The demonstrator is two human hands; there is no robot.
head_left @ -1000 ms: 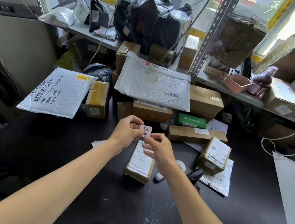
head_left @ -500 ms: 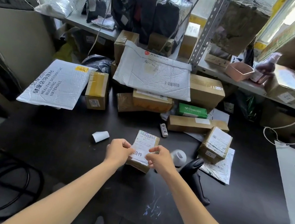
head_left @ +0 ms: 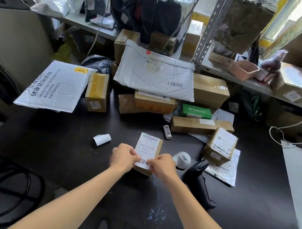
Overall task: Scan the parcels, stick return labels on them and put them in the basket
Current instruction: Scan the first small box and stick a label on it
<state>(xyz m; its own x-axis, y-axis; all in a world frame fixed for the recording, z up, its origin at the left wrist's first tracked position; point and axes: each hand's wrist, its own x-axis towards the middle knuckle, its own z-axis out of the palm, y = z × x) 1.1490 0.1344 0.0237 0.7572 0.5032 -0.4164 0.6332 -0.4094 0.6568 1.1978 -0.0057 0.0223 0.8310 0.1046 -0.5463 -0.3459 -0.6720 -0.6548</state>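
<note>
Left hand (head_left: 123, 157), right hand (head_left: 162, 167) pinch return label (head_left: 144, 162) onto small parcel (head_left: 149, 149)

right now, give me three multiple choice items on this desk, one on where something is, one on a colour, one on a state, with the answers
1. Where does the black handheld scanner lie?
A. on the dark table, right of the small parcel
B. on the window shelf
C. on the white mailer at the left

2. What colour is the small tray on the shelf at the right?
A. green
B. pink
C. blue

3. What are the two hands doing with the return label?
A. both rest flat on the table, away from it
B. the left hand and the right hand pinch it at its two ends, over the parcel's near end
C. one hand holds the scanner

Answers: 1 A, the scanner lies on the table beside the right forearm. 2 B, the tray's walls are pale pink. 3 B, fingers of both hands meet on the label's sides.
</note>
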